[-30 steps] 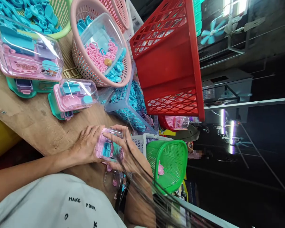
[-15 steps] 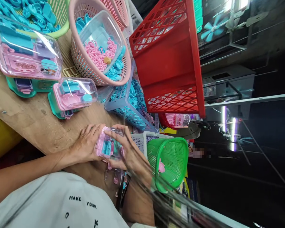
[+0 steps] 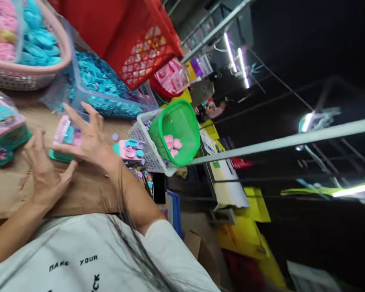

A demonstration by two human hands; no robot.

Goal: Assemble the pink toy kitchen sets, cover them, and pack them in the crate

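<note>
Two bare hands are over the bench [image 3: 6, 188], w/ one toy case [image 3: 68, 134] at R hand [image 3: 93, 140] and L hand [image 3: 45, 174] close by. Key relation: case lies right under R hand's fingers, which reach over it from its right, thumb along the near side, fingertips toward the far side. So R is the nearer hand; L is just left of the case & a bit toward the body, thumb pointing at the near edge of its green base [image 3: 61, 156]. Long axis seems to run approx. L–R across the body, but the right end is hidden under R, so not certain.

R grip: fingers spread over the case; can't tell if clamped on it or only resting. L grip: fingers & thumb apart, nothing in it; contact w/ the case unclear (blur).

Qty:
- 1 case at the hands, plus 1 second case [image 3: 6, 121] at left edge, cut off by frame.
- 1 pink-topped tray [image 3: 121, 149] w/ several small pcs, right of R hand; 1 lilac disc [image 3: 115, 137] btwn.
- 1 green basket [image 3: 185, 121], at least 3 pink pcs [image 3: 174, 146] inside; 1 white basket [image 3: 138, 138] next to it.
- 1 pink basket [image 3: 21, 75], 1 blue-tinted bin [image 3: 101, 99]; blue pcs [image 3: 100, 77] too many to count.
- 1 red crate [image 3: 109, 24], 1 red bowl [image 3: 156, 87] beyond.
- 1 dark slab [image 3: 159, 188], poss. a phone.
</note>
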